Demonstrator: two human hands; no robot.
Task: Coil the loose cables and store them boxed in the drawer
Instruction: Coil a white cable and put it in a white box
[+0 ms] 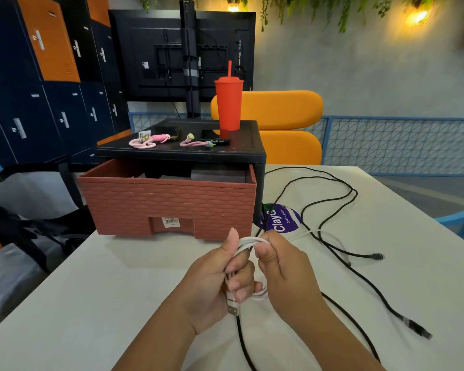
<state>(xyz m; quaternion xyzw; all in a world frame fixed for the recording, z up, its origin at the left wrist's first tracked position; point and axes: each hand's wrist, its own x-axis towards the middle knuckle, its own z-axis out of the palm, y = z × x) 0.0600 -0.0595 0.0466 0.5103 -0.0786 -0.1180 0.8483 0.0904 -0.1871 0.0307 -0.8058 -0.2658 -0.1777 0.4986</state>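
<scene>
The 2 hands meet on the white cable (pixel 252 241) near the worktop's (pixel 118 290) front edge. The left hand (pixel 220 279) grips the gathered loops (a USB plug pokes out below its fingers), and the right hand (pixel 281 266) pinches the loop's top. The uncoiled tail runs off rightward, so the right hand is nearer to feed the next turn. Black cables (pixel 332 210) sprawl toward the right edge, and the drawer (pixel 166 204) stands open at back left.

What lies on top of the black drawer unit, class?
A red cup with a straw, pink looped straps and two dark flat objects, perhaps phones, rest on the drawer unit. Whatever lies behind the cup is covered.
</scene>
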